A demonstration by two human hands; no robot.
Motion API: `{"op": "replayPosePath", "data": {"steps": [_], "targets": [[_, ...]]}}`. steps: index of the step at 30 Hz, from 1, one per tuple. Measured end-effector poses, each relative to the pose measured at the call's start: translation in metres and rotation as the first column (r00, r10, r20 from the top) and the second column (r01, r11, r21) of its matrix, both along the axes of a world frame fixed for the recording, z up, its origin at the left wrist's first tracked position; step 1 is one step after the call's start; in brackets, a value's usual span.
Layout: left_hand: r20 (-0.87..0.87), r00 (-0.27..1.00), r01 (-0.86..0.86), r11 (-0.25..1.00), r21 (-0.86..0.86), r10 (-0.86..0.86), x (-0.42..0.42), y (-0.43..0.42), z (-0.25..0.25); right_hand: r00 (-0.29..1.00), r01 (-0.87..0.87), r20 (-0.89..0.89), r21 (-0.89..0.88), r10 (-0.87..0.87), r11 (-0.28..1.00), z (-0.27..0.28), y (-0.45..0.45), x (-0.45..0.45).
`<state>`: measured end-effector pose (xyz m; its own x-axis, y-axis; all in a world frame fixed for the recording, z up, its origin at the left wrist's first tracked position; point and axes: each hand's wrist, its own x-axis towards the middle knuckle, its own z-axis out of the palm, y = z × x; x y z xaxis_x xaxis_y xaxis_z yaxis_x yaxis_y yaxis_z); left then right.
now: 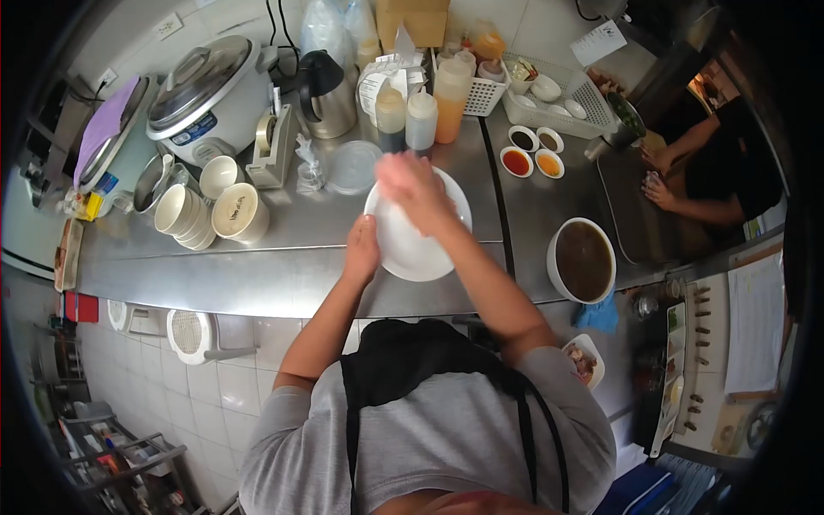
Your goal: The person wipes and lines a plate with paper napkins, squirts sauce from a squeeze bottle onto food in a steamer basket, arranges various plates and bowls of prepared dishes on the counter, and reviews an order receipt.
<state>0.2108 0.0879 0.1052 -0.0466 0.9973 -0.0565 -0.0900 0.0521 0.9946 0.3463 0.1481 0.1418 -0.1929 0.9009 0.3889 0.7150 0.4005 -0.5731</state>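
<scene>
A round white plate [419,249] is tilted toward me above the front of the steel counter. My left hand [364,245] grips its left rim, thumb up along the edge. Over the upper part of the plate, my right hand [418,190] is smeared by motion. Pinkish blur surrounds its fingers, so I cannot make out whether they hold anything. Just beyond the plate lies a clear round lid [354,167]. Behind my right hand stand squeeze bottles, one with dark liquid [390,116], one whitish [421,120] and one orange [451,101].
Stacked white bowls [182,215], a rice cooker [206,94] and a steel jug [324,96] stand left. At right are small sauce dishes [517,162], a bowl of brown liquid [581,260] and a white basket [562,116]. A co-worker's hands [659,176] work at far right.
</scene>
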Motion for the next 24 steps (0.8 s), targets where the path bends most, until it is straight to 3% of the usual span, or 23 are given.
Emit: {"op": "replayPosePath", "data": {"steps": [1,3,5,7,9,11,13,15,18,19,20,21,22,24], "targets": [[0.031,0.999,0.027,1.000,-0.005,-0.027,0.005,-0.003,0.006,0.970,0.082,0.220,0.109,-0.105,0.991,0.005,-0.019,-0.016],[0.100,0.993,-0.074,0.994,0.075,0.066,0.008,0.001,-0.005,0.975,-0.123,0.192,0.060,0.109,0.991,0.002,-0.031,-0.022],[0.202,0.967,-0.196,0.958,0.209,0.154,0.010,0.005,-0.008,0.984,-0.175,0.078,0.217,0.162,0.960,-0.013,-0.054,-0.030],[-0.020,0.991,-0.125,0.979,0.164,0.130,-0.022,0.015,-0.052,0.974,-0.220,0.111,0.257,0.197,0.941,-0.021,-0.075,-0.023],[-0.092,0.985,-0.135,0.984,0.117,0.146,-0.031,0.015,-0.053,0.938,-0.339,0.175,0.293,0.298,0.894,-0.029,-0.086,-0.003],[-0.023,0.975,-0.218,0.974,0.070,0.220,-0.032,0.005,-0.010,0.935,-0.354,0.177,0.382,0.309,0.854,-0.027,-0.082,0.025],[0.046,0.979,-0.201,0.978,0.058,0.198,-0.038,0.007,-0.018,0.930,-0.368,0.162,0.411,0.330,0.834,-0.029,-0.060,0.058],[0.153,0.972,-0.181,0.983,0.013,0.177,-0.037,0.002,-0.008,0.991,-0.132,0.083,0.361,0.109,0.923,-0.049,-0.036,0.086],[-0.025,0.994,-0.108,0.993,0.035,0.109,-0.034,0.005,-0.032,0.995,0.081,-0.077,0.287,-0.061,0.954,-0.024,-0.030,0.068],[-0.073,0.994,-0.074,0.997,0.033,0.077,-0.029,0.003,-0.032,0.955,0.006,-0.288,0.260,0.071,0.966,-0.027,-0.031,0.049],[-0.120,0.992,-0.038,0.999,0.028,0.041,-0.021,0.000,-0.029,0.976,-0.160,-0.089,0.326,0.199,0.932,-0.028,-0.032,0.035],[-0.168,0.986,0.000,1.000,0.023,0.004,-0.011,-0.002,-0.025,0.965,-0.246,0.170,0.307,0.202,0.919,-0.011,-0.046,0.017],[-0.290,0.955,0.026,0.955,0.294,0.063,0.002,-0.005,-0.019,0.933,-0.332,0.221,0.221,0.285,0.917,-0.012,-0.048,0.001],[-0.146,0.989,0.056,0.990,0.127,-0.038,0.005,-0.011,-0.010,0.967,-0.226,0.171,0.248,0.187,0.942,-0.014,-0.043,-0.002]]}}
